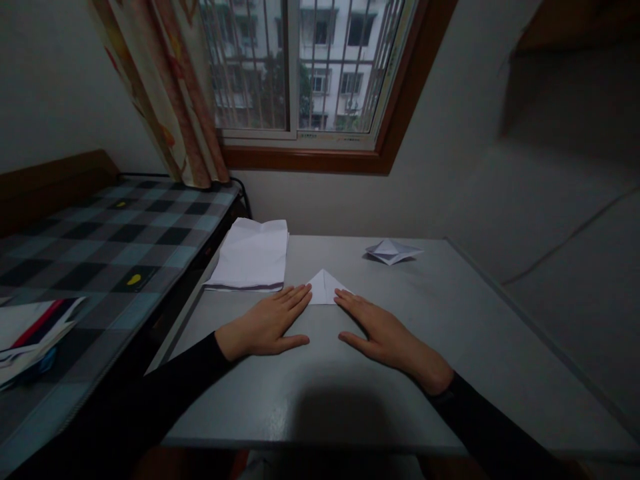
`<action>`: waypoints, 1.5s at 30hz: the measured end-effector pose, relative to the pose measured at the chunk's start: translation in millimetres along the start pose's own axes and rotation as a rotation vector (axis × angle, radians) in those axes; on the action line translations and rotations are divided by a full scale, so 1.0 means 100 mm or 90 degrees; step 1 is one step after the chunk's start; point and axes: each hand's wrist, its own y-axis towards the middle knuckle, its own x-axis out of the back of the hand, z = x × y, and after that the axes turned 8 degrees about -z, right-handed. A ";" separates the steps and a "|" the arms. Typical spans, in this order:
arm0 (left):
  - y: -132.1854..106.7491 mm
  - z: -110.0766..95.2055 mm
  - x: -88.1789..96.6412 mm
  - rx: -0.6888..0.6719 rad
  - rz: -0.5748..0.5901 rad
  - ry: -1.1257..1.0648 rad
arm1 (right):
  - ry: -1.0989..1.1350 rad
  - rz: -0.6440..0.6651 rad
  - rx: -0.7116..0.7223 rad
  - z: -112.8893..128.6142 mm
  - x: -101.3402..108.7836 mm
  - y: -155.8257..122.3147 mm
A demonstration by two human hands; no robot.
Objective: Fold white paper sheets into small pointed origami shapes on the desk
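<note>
Partly hidden: the folded white triangle [324, 287] is showing only its upper point and sloping sides; its lower corners are disappearing under the fingertips of both hands.
Cut off: both dark sleeves [165, 393] are running out past the bottom edge of the view, and a shadow [340, 413] is falling across the near part of the table [475, 333] between them.
Hard to make out: the room is looking dim, so the triangle's creases are barely showing, and how many layers it has cannot be told.
Left hand: the left hand [265, 327] is lying flat, palm down, fingers stretched out and close together, gripping nothing, its tips touching the triangle's left corner.
Right hand: the right hand [387, 337] is lying flat in the same way, clasping nothing, its tips resting against the triangle's right corner.
Triangle's place: it is lying on the table near the middle, just beyond the two hands, point facing away from the person.
Paper stack: a stack of white sheets [250, 257] is sitting at the table's far left corner, just beyond the left hand.
Folded piece: another folded paper shape [393, 251] is lying near the far edge, well apart from the right hand.
Bed: a bed [125, 227] with a checked cover is standing just beside the table on the left, with striped papers [30, 330] lying on its near end, partly cut by the view's edge.
Behind: a patterned curtain [175, 87] is hanging beside a barred window [300, 67] above the table.
</note>
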 end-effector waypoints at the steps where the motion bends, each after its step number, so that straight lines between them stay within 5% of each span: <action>1: 0.00 -0.01 0.00 -0.003 0.000 -0.007 | -0.003 0.003 0.001 0.00 -0.01 0.00; 15: 0.05 0.00 -0.01 -0.039 -0.019 -0.108 | 0.028 -0.039 -0.019 0.05 -0.04 0.11; 24: 0.10 0.01 -0.18 0.081 -0.192 -0.137 | -0.093 -0.102 -0.040 0.08 -0.13 0.28; 34: 0.03 0.10 -0.29 -0.032 -0.252 0.052 | -0.201 -0.036 -0.039 0.25 -0.10 0.51; 45: 0.13 -0.02 -0.12 -0.057 -0.338 0.121 | -0.197 -0.055 -0.038 0.26 -0.09 0.55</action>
